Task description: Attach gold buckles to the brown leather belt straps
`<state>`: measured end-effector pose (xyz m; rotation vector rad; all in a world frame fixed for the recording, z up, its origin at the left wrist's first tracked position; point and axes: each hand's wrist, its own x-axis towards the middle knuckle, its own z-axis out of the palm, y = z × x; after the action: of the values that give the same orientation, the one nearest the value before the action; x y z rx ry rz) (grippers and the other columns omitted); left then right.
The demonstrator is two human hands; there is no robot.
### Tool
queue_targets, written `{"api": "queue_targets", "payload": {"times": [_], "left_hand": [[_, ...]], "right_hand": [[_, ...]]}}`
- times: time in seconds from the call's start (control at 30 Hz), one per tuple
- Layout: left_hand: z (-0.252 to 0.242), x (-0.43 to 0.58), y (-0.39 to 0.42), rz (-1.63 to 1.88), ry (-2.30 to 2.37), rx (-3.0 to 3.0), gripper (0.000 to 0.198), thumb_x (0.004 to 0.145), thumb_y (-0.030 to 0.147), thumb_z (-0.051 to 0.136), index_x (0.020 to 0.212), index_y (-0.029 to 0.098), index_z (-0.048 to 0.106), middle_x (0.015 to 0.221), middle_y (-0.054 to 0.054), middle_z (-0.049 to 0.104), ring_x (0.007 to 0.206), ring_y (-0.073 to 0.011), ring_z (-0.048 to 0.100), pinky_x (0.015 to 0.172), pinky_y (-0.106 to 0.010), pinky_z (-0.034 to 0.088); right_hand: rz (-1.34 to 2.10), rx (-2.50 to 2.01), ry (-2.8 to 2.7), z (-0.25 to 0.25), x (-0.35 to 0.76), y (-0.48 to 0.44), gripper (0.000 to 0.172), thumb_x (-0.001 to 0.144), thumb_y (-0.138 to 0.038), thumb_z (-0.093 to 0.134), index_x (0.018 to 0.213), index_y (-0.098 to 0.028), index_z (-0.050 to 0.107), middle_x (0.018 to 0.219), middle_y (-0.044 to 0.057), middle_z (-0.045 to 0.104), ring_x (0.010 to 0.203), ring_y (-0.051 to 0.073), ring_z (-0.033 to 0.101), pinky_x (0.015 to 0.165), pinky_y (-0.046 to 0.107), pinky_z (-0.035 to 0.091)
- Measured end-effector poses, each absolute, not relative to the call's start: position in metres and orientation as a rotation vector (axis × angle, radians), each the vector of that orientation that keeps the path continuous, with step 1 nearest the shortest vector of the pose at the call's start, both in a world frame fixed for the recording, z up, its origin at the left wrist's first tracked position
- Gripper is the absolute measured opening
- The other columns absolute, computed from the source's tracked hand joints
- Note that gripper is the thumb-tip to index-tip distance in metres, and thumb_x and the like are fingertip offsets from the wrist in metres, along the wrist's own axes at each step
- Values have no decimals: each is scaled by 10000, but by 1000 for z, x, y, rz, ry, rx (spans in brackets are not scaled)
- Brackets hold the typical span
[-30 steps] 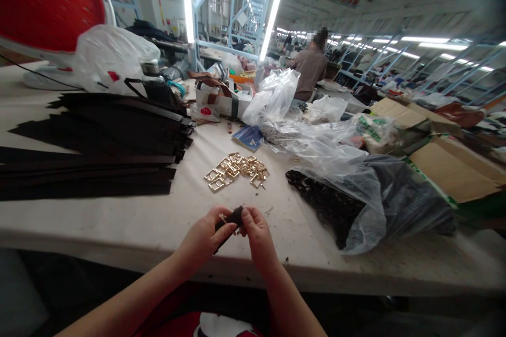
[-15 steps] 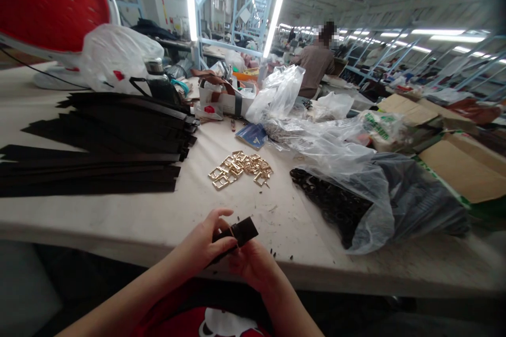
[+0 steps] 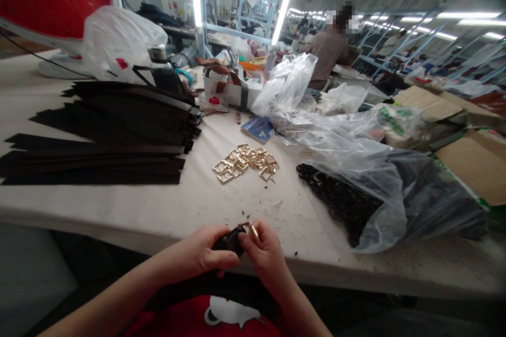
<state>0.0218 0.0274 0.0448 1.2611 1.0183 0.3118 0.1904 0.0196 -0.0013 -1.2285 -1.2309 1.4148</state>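
My left hand [image 3: 203, 250] is closed around a black strap [image 3: 230, 242], whose end is folded between the two hands near the table's front edge. In my right hand [image 3: 266, 247] a gold buckle [image 3: 254, 232] is pinched, right beside the strap's end. Whether the strap passes through the buckle is hidden by the fingers. Beyond my hands lies a heap of gold buckles [image 3: 245, 160] on the white-covered table [image 3: 158, 216]. A stack of long black straps [image 3: 98, 163] spreads to the left.
To the right, small black loops [image 3: 340, 200] spill from a clear plastic bag [image 3: 383, 210]. A blue booklet [image 3: 259, 128] lies behind the buckles. Farther back are a white box [image 3: 233, 92], a dark flask [image 3: 162, 71], open cartons [image 3: 474, 160] and a seated person [image 3: 326, 55].
The strap's flat end, which stuck up to the right, has turned down and folded between my hands. My right hand has risen, and the gold buckle in it now shows clearly.
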Motion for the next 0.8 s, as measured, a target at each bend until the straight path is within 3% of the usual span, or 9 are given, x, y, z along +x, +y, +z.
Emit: {"api": "queue_targets", "payload": {"times": [0.1, 0.27, 0.5, 0.63, 0.8], "left_hand": [[43, 25, 27, 349, 1056, 1348, 147, 780, 302, 476, 804, 167, 530, 685, 31, 550, 572, -129, 550, 521, -204, 403], [28, 26, 28, 382, 1046, 1284, 168, 756, 302, 539, 850, 164, 549, 694, 26, 580, 578, -126, 545, 542, -209, 407], [24, 16, 26, 450, 909, 835, 389, 801, 509, 482, 924, 147, 556, 859, -42, 667, 710, -147, 595, 621, -219, 421], [16, 17, 25, 473, 890, 816, 385, 782, 496, 519, 944, 151, 577, 863, -31, 672, 713, -140, 591, 646, -222, 418], [11, 25, 26, 421, 1036, 834, 204, 672, 314, 606, 793, 153, 572, 649, 19, 650, 609, -132, 567, 590, -218, 404]], "right_hand": [[1172, -1339, -1419, -7, 188, 20, 217, 711, -316, 604, 659, -193, 432, 576, -59, 399, 538, 88, 358, 518, 222, 290], [1561, -1152, -1350, -19, 184, 28, 279, 753, -382, 526, 956, -190, 518, 733, -16, 504, 658, 124, 475, 612, 251, 385], [1621, -1154, -1232, -19, 186, 29, 228, 798, -392, 504, 923, -204, 537, 643, -40, 444, 564, 92, 407, 509, 206, 329], [1680, -1176, -1115, -25, 187, 25, 243, 793, -414, 503, 911, -203, 517, 635, -45, 425, 535, 83, 386, 471, 197, 307], [1650, -1199, -1175, -22, 187, 20, 203, 782, -371, 517, 868, -188, 509, 657, -40, 438, 558, 83, 382, 489, 196, 319]]}}
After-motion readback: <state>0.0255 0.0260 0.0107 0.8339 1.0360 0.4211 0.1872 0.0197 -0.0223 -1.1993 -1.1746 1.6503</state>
